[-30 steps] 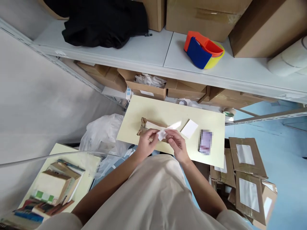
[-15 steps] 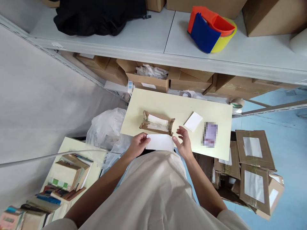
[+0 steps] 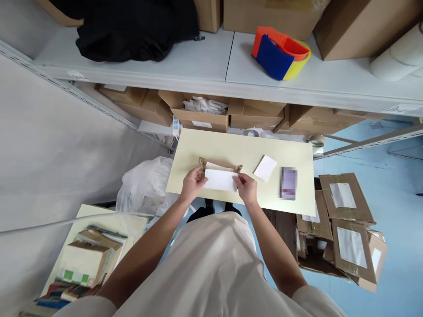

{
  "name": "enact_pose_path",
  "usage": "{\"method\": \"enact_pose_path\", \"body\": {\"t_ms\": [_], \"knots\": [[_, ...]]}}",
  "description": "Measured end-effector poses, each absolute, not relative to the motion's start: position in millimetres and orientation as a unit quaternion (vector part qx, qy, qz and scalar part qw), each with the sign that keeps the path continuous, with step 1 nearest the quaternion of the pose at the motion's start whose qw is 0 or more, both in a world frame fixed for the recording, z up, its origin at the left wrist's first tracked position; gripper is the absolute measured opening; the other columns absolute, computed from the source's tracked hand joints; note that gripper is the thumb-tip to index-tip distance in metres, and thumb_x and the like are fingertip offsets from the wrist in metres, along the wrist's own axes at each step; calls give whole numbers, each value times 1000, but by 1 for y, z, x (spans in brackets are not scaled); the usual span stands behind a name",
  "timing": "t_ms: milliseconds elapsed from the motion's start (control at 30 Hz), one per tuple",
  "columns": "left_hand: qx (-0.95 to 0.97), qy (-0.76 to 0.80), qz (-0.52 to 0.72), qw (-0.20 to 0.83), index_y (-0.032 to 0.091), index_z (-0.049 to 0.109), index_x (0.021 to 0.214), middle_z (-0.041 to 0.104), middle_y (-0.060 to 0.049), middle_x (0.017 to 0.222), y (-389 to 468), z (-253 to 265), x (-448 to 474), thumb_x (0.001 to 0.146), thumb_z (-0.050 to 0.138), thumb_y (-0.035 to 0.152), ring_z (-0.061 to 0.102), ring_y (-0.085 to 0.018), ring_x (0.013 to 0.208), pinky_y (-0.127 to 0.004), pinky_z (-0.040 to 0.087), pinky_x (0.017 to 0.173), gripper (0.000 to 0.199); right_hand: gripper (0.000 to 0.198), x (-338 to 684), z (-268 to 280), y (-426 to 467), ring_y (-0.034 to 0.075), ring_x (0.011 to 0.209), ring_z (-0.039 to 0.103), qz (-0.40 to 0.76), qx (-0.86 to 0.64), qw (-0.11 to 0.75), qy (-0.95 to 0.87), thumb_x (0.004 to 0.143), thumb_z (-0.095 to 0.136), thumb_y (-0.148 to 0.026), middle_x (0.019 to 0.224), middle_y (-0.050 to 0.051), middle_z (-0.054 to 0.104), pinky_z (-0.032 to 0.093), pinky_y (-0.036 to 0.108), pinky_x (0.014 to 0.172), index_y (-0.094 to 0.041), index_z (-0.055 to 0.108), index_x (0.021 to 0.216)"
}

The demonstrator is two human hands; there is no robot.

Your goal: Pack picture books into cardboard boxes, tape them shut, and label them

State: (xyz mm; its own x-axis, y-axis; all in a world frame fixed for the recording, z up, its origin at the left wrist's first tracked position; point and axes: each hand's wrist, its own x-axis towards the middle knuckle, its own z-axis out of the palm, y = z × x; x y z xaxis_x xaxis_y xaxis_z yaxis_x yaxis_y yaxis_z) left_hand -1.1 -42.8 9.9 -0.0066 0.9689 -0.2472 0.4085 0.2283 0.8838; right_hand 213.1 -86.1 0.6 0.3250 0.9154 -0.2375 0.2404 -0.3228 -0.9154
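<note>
Between my hands a white paper sheet (image 3: 220, 180) is stretched flat. My left hand (image 3: 192, 185) pinches its left end, and my right hand (image 3: 245, 186) grips the right end. Just behind and partly beneath it lies a small brown cardboard package (image 3: 238, 168) with ragged, taped ends; the sheet hides most of it. A strip of its white label (image 3: 218, 166) shows above the sheet's far edge. Right of my right hand, a white stack of paper (image 3: 265, 167) rests on the pale yellow table (image 3: 188, 145). Farther right is a pixelated purple item (image 3: 288, 183).
Behind the table stands a shelf (image 3: 211, 88) with cardboard boxes below and a black bag (image 3: 139, 35) on top. Flattened cartons (image 3: 352, 246) pile up at the right. At the left are a white plastic bag (image 3: 142, 180) and books (image 3: 86, 259) on a side table.
Both hands have moved forward with the sheet, from the table's near edge to over the package. My right hand, apart from the sheet's end before, now grips it.
</note>
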Motion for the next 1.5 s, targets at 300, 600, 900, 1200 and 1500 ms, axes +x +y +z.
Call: {"method": "enact_pose_path", "body": {"t_ms": [300,600,900,1200,1500], "knots": [[636,644,249,344,15,55,115,63,-9,104,-14,-18,1,73,68,13,66,-15,68,-33,55,73,44,30,196,-18,-56,24,74,68,254,-768,289,-513,85,53,-26,84,9,73,49,36,74,-20,62,113],[760,585,177,222,18,51,122,62,-13,111,-21,-15,7,83,55,12,65,-24,92,-37,51,82,40,34,186,-35,-64,25,83,67,160,-745,222,-608,93,37,-18,95,15,70,51,34,71,-14,54,122],[727,638,214,137,10,53,121,60,-18,115,-15,-19,-9,79,58,19,55,-31,113,-44,46,95,44,43,194,-38,-68,28,113,56,76,-724,294,-619,90,36,-10,131,23,46,52,44,87,-14,45,132],[929,349,27,119,8,34,146,33,-17,153,-17,-21,-1,89,45,42,25,-31,143,-51,13,117,68,64,180,-33,-76,31,140,31,62,-579,132,-802,94,41,-48,148,20,40,27,52,112,-8,37,144],[905,412,-5,104,13,29,149,23,-18,156,-3,-17,-19,84,47,62,16,-35,145,-63,-2,113,84,74,190,-29,-91,37,144,20,10,-681,45,-731,93,32,-57,155,20,26,8,63,112,-6,30,147]]}}
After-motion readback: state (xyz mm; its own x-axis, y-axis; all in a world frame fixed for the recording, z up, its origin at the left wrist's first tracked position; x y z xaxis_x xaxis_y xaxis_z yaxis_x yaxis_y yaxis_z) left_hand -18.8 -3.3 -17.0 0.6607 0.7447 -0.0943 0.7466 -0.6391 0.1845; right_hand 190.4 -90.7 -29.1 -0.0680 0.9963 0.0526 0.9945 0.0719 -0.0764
